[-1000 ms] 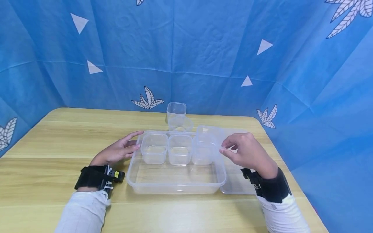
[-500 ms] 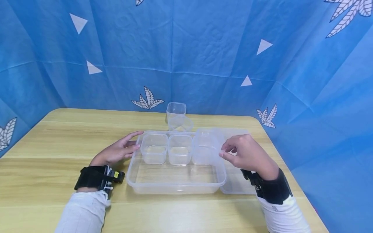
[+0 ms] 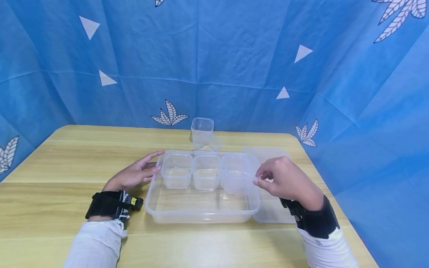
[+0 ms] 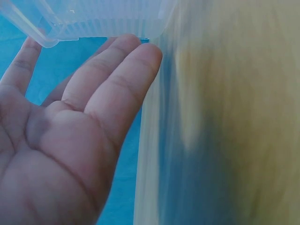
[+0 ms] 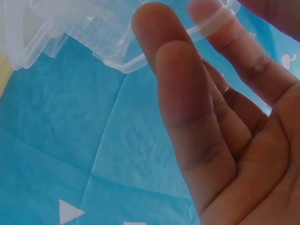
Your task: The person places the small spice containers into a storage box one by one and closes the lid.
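Observation:
A large clear plastic box (image 3: 204,215) sits on the table without a cover. Along its far side stands a row of three small clear containers: a left one (image 3: 177,182), a middle one (image 3: 207,182) and a right one (image 3: 234,182). My right hand (image 3: 288,178) pinches the rim of the right container, at the box's right side. In the right wrist view, a fingertip (image 5: 201,14) shows through the translucent rim. My left hand (image 3: 134,174) rests against the box's left wall, its fingers (image 4: 122,89) extended in the left wrist view.
Behind the box stands another small clear container (image 3: 202,124), with a clear piece (image 3: 207,141) leaning in front of it. A flat translucent lid (image 3: 273,212) lies under and beside the box's right side. A blue curtain (image 3: 214,56) hangs behind the wooden table (image 3: 67,160).
The right small container has gone down from above the rim into line with the other two. My right hand has lowered slightly with it; the left hand keeps its place.

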